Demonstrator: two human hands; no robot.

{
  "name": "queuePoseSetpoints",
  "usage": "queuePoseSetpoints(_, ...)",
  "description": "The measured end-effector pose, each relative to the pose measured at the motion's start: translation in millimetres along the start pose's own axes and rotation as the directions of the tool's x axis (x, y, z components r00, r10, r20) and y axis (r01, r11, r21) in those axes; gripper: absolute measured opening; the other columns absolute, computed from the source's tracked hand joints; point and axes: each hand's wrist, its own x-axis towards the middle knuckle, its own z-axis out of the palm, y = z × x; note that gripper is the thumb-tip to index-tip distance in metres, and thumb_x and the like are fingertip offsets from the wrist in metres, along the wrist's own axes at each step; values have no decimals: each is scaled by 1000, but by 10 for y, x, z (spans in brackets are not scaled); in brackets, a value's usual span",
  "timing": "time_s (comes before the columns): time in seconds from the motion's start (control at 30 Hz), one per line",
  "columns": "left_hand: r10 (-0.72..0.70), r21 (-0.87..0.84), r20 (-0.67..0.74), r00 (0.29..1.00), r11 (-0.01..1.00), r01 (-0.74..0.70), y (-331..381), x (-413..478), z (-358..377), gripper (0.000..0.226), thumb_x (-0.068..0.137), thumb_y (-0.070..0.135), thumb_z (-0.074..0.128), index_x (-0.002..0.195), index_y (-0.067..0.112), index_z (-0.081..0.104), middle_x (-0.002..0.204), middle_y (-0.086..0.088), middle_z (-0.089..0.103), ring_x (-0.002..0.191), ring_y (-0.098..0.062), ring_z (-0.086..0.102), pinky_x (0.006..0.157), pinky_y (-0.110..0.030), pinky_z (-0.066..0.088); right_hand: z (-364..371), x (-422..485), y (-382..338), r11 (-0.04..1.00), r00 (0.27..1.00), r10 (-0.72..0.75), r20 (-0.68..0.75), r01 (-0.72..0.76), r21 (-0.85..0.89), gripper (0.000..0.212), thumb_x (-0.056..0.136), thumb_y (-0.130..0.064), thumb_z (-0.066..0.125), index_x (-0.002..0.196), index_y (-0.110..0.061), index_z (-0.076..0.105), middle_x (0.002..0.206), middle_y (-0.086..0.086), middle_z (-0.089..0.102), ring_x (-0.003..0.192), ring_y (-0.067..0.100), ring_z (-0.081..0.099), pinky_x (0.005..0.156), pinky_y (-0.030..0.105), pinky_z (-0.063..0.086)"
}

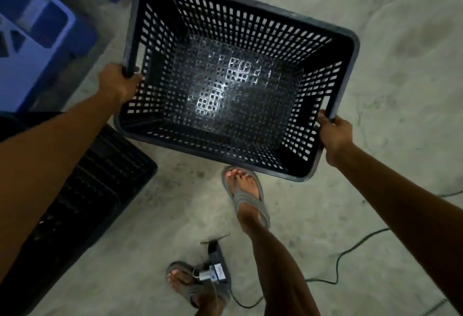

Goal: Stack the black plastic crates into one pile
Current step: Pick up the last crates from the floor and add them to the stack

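Head view: two hands are carrying one black crate [233, 82] at frame centre, above the floor [375, 14]. Left hand [119, 82] is clenching its left rim; right hand [334, 135] is clenching its right rim. A second black crate [100, 190] is lying at lower left. Two blue crates [37, 39] are sitting at upper left.

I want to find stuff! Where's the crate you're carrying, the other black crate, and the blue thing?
carried crate [233, 85]: head view, on its mesh floor.
second black crate [87, 202]: head view, on its slatted side.
blue crate [37, 39]: head view, on its top frame.
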Motion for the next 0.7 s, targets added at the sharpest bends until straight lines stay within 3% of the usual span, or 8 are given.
queuePoseSetpoints(0.17, -37, 3, 64, 997, 999, 37, 27, -77, -229, 45, 92, 30, 63, 127, 2, 60, 126, -22, 64, 113, -36, 63, 99, -42, 50, -222, -128, -208, 995, 998, -56, -9, 56, -82, 41, 96, -39, 58, 128, -13, 65, 113, 8, 72, 99, 27, 70, 92, 43, 57)
queuePoseSetpoints(0.3, 39, 64, 149, 988, 997, -49, 278, -478, -843, 47, 92, 29, 64, 128, -1, 61, 126, -26, 63, 115, -41, 61, 99, -47, 49, -716, -629, -695, 967, 988, -148, -40, 137, -214, 44, 96, -42, 55, 126, -11, 67, 111, 11, 72, 98, 30, 70, 94, 42, 57)
queuePoseSetpoints(0.4, 69, 100, 148, 986, 991, -85, 630, -973, -1470, 51, 90, 30, 66, 128, -3, 60, 128, -26, 62, 117, -42, 59, 101, -47, 48, -1200, -1242, -1116, 916, 955, -286, -82, 247, -315, 45, 98, -41, 51, 113, -5, 72, 105, 18, 73, 95, 34, 69, 85, 35, 54)
queuePoseSetpoints(0.5, 50, 161, 123, 991, 984, -70, 985, -1586, -2118, 52, 90, 34, 66, 124, -6, 62, 126, -29, 61, 117, -43, 57, 97, -45, 48, -1710, -1972, -1498, 869, 914, -388, -120, 320, -378, 48, 99, -39, 49, 99, 3, 73, 93, 24, 71, 91, 38, 67, 74, 30, 41)
queuePoseSetpoints(0.63, 135, 102, 39, 990, 985, -138, 1528, -2725, -3432, 44, 90, 27, 67, 121, -4, 64, 118, -23, 62, 116, -40, 58, 85, -41, 47, -2665, -3320, -2136, 816, 834, -527, -163, 444, -369, 48, 99, -36, 49, 90, 5, 72, 73, 18, 61, 83, 39, 65, 69, 29, 37)
queuePoseSetpoints(0.7, 205, 154, 8, 979, 967, -204, 1759, -3056, -3890, 46, 90, 28, 67, 123, -4, 63, 121, -24, 62, 118, -39, 57, 89, -43, 46, -2962, -3702, -2412, 798, 804, -568, -173, 488, -353, 47, 98, -35, 50, 90, 5, 73, 72, 18, 61, 76, 35, 63, 70, 29, 37)
